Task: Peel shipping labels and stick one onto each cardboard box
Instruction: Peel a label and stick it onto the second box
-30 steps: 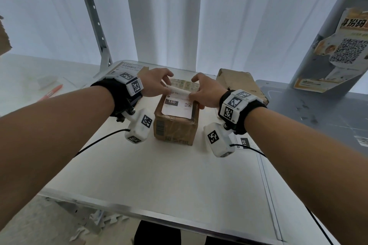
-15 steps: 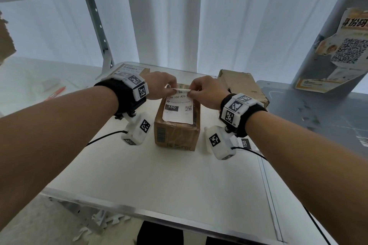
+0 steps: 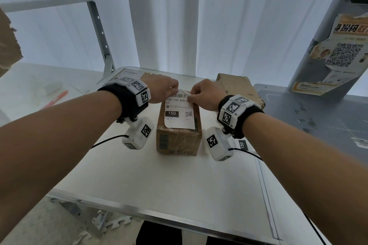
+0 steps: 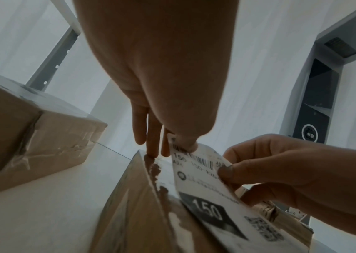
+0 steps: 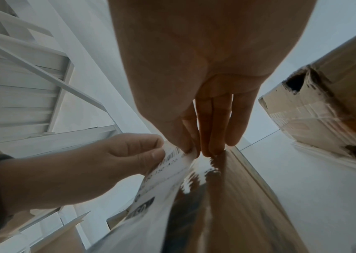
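White curtains backlit behind white table.

Both hands have moved farther from the person along the box, the left hand and right hand now pinching the label's far corners. More of the label is unrolled between them, its barcode and number line now showing.

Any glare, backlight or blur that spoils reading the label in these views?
Head: bright curtain behind, yet label print reads sharply. Left wrist: tape glare on the box, near label print soft. Right wrist: glare streaks on the box top, label edge-on, mostly unreadable.
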